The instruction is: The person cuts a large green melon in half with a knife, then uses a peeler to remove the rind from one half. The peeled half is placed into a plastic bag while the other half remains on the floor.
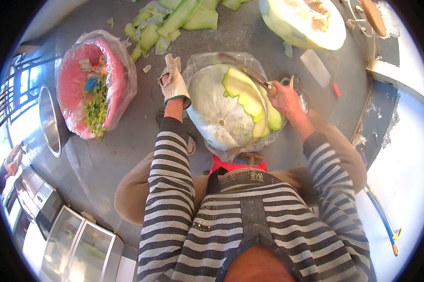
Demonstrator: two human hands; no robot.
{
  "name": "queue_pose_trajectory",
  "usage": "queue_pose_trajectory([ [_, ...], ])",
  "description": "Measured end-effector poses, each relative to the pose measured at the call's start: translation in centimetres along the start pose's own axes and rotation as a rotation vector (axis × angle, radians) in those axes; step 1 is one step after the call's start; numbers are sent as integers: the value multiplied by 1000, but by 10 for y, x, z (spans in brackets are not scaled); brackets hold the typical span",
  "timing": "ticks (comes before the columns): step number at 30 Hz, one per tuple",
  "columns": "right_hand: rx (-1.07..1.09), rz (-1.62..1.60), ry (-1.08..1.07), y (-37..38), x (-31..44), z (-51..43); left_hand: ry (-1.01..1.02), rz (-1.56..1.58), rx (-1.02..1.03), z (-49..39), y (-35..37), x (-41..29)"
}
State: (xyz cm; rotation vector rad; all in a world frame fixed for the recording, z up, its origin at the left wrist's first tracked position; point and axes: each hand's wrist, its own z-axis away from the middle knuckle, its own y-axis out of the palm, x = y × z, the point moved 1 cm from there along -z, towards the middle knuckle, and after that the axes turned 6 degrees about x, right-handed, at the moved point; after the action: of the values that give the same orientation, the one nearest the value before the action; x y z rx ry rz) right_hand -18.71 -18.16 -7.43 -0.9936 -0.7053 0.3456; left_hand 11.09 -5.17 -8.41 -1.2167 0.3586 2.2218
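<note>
A large pale winter melon (212,109) sits on a clear plastic bag (249,60) between my knees, its rind partly cut away on the right. My right hand (286,100) grips the wooden handle of a knife-like metal blade (253,74), which lies over the melon's upper right side. A strip of green rind (249,93) lies along the melon there. Beside the melon's upper left is my left hand (171,79) in a worn cotton glove with a hole in it. I see nothing in that hand; how its fingers are set is hard to tell.
Rind peelings (169,24) lie on the floor ahead. A cut melon half (300,21) is at the upper right, near a cleaver (316,68) with a red handle end. Left are a pink basin (69,77) lined with plastic, holding greens, and a metal bowl (49,120).
</note>
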Motion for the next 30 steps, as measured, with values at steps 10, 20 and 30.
queue_pose_trajectory([
  [10, 54, 366, -531, -31, 50, -20, 493, -782, 40, 108, -18, 39],
  [20, -34, 447, -519, -11, 47, -8, 597, -859, -85, 90, -17, 79],
  [30, -43, 479, -522, -6, 43, -17, 655, -867, -51, 89, -12, 61],
])
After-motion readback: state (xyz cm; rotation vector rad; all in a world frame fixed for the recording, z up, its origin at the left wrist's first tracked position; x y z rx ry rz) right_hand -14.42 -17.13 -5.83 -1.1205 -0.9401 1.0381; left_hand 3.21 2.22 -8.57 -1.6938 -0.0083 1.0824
